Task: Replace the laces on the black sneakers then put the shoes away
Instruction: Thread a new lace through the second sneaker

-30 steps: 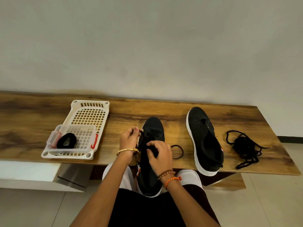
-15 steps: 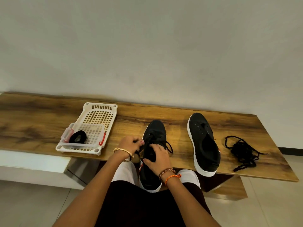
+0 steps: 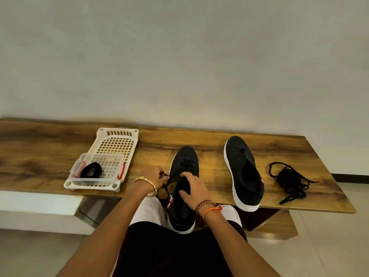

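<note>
The wooden bench carries everything and runs from left to right along the wall. On its left part a white basket is seen, and a dark coil lies in a clear box inside it. On the right part the second sneaker is laid without laces, with its toe pointing away toward the wall and a little to the left. Well to the right of it, the loose black laces lie in a heap.

The sneaker in hand is placed at the near edge, with its heel over the lap and its toe on the bench. Its long axis runs from the person toward the wall, nearly parallel to the second sneaker. Lace is seen only in the eyelets near the toe, so the threading is judged to be just begun.

The right hand is laid over the tongue and opening, fingers curled around the upper. The left hand is pressed at the left side of the sneaker, fingers bent together as if a lace end is pinched, but this cannot be told surely. The next eyelets lie between both hands, and the left hand is the nearer to the lace end.
</note>
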